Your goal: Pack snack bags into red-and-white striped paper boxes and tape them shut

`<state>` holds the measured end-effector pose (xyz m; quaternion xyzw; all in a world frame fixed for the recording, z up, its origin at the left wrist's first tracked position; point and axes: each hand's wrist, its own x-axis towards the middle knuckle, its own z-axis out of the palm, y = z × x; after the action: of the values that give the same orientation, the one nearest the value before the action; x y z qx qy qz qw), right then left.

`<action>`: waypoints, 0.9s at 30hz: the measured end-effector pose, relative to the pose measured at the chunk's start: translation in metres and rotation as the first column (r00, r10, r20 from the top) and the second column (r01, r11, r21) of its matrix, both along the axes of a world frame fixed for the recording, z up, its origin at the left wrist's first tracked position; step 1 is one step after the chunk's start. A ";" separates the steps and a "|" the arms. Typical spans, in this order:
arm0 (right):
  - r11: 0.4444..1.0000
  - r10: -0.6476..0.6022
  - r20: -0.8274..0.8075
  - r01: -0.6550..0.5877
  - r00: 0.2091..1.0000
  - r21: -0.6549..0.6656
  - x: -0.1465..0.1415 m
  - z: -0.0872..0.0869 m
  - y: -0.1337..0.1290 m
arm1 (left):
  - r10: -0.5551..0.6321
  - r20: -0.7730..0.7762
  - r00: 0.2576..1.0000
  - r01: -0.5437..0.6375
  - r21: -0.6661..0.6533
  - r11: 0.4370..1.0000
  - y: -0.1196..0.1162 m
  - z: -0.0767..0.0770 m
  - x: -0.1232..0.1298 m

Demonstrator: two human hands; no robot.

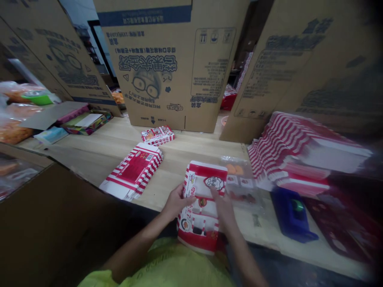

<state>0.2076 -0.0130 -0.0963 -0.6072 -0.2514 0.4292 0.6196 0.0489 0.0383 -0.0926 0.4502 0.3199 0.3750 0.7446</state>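
Note:
A red and white printed carton point(206, 217) is between my two hands, over the table's front edge and close to my body. My left hand point(177, 202) grips its left side, with the thumb lying across the front. On the right side, my right hand point(224, 209) holds it with the thumb near a cartoon face. Just right of the carton lies a clear plastic tray point(247, 187) with orange pieces and small packets. A stack of flat red and white striped cartons point(134, 169) rests to the left, and a small packed carton point(158, 135) lies behind it.
Large upright cardboard boxes point(170, 75) wall off the back of the wooden table point(179, 149). Many striped cartons point(299, 147) are heaped at right, beside a blue plastic holder point(291, 215). At far left are bags of orange items point(18, 123) and a dark open box point(54, 215).

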 end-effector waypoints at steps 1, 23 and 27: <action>1.000 -0.006 0.027 0.006 1.000 0.000 -0.001 0.003 0.001 | 0.015 -0.004 1.000 -0.015 -0.003 1.000 0.000 0.000 0.001; 0.976 0.117 -0.135 -0.089 0.984 0.197 -0.007 0.001 0.006 | 0.100 0.117 0.988 -0.102 0.011 0.995 0.013 -0.009 -0.006; 0.956 0.070 -0.108 -0.035 0.992 0.291 -0.007 0.006 0.006 | 0.133 0.137 0.982 -0.153 0.141 0.978 0.026 0.002 -0.005</action>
<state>0.2003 -0.0075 -0.0903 -0.4772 -0.2906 0.4390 0.7036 0.0443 0.0644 -0.0904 0.4562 0.2743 0.4785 0.6984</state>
